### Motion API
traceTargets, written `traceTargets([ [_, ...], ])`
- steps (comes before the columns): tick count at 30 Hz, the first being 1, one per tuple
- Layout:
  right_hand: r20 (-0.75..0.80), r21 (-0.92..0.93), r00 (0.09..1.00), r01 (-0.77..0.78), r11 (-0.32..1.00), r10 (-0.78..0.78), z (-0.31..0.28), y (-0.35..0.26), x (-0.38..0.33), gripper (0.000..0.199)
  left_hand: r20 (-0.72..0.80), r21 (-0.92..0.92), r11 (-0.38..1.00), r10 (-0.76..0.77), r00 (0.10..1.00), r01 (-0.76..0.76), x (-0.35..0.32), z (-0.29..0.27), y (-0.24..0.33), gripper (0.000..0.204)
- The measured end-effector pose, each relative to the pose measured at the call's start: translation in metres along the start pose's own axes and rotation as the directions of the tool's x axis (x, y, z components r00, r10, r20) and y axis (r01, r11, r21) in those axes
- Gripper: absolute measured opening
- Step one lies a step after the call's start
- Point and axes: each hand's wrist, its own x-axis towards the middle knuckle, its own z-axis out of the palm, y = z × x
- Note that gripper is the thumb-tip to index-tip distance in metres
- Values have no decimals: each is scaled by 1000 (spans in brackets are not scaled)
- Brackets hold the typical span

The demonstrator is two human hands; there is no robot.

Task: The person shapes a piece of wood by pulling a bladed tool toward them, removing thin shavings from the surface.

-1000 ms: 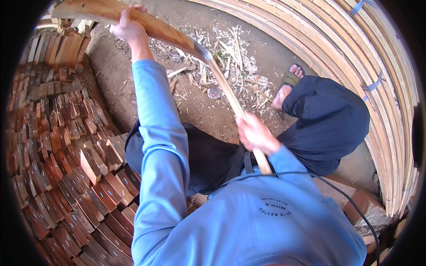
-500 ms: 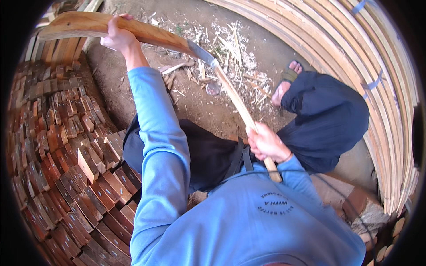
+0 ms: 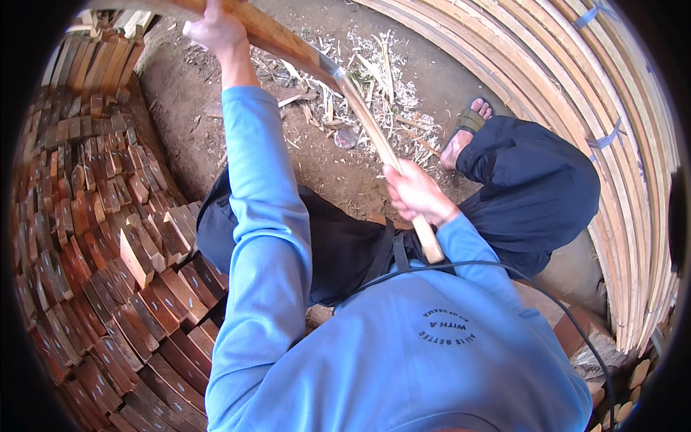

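Fingers of the right hand (image 3: 416, 193) are wrapped tight round the pale wooden handle of the long chopping knife (image 3: 392, 165), near its lower end; the short grey blade at the top of that handle touches the long brown curved piece of wood (image 3: 281, 36); the left hand (image 3: 214, 30) is closed on that wood near the top of the picture, with the arm stretched far out.

The brown wood looks hard and stiff, and it will probably not bend; it seems long enough to tip if held at one end only, so a firm grip near the cut is best. The knife handle looks smooth and thin; it could slip, so holding it low with the whole hand seems right; the blade is sharp and best kept away from the left hand.

Pale wood chips (image 3: 360, 79) lie on the dirt ground (image 3: 317, 165); red-brown wooden blocks (image 3: 108, 237) are stacked on the left; bent pale wooden strips (image 3: 576, 93) lie on the right.
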Motion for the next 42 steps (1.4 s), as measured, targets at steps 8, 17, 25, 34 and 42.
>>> traceTargets([
  [8, 81, 31, 995, -58, 998, 55, -6, 11, -26, 20, -86, -15, 1000, 4, 996, -5, 26, -26, -16, 22],
  [17, 121, 45, 988, -97, 994, 91, -10, 1, -35, 17, -55, -35, 999, -12, 998, 10, 27, -29, -8, 23],
  [25, 74, 127, 997, -36, 991, 27, 9, 6, -21, 17, -38, -33, 999, -29, 999, 28, 20, -6, -8, 20],
  [34, 16, 77, 1000, 2, 997, -3, 15, -5, -6, 21, 2, -15, 1000, 13, 1000, -13, 24, 0, -11, 20],
  [42, 38, 18, 999, -8, 1000, 8, 10, -5, 10, 20, 2, -34, 999, 14, 1000, -14, -1, 0, 5, 24],
])
